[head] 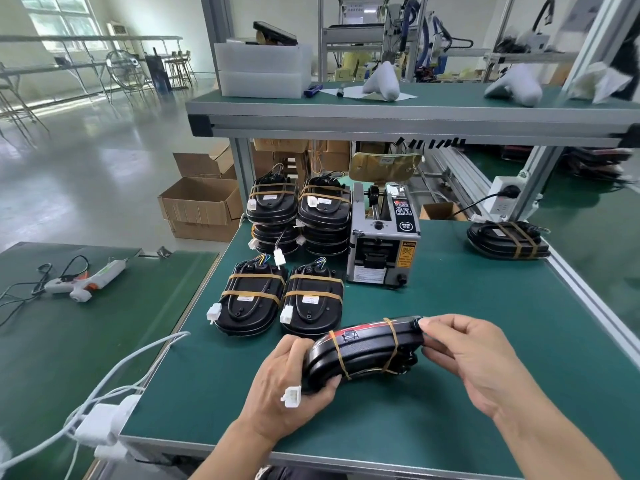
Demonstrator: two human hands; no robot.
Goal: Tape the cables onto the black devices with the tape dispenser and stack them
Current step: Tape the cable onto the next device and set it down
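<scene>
I hold black oval hard-plastic device (pixel 363 351) tilted above green tabletop (pixel 450 410), just before grey tape dispenser (pixel 382 237). Left hand (pixel 294 379) grips one end, right hand (pixel 464 358) pinches other. Rigid shell, likely light; loose white connector (pixel 291 396) dangles, so grip by ends.

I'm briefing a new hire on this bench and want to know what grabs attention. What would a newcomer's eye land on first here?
First, the black device held tilted above the green mat near the front edge, the left hand gripping one end and the right hand pinching the other, tan tape bands around it. Next, the taped stacks at the back left, with the grey tape dispenser right beside them.
</scene>
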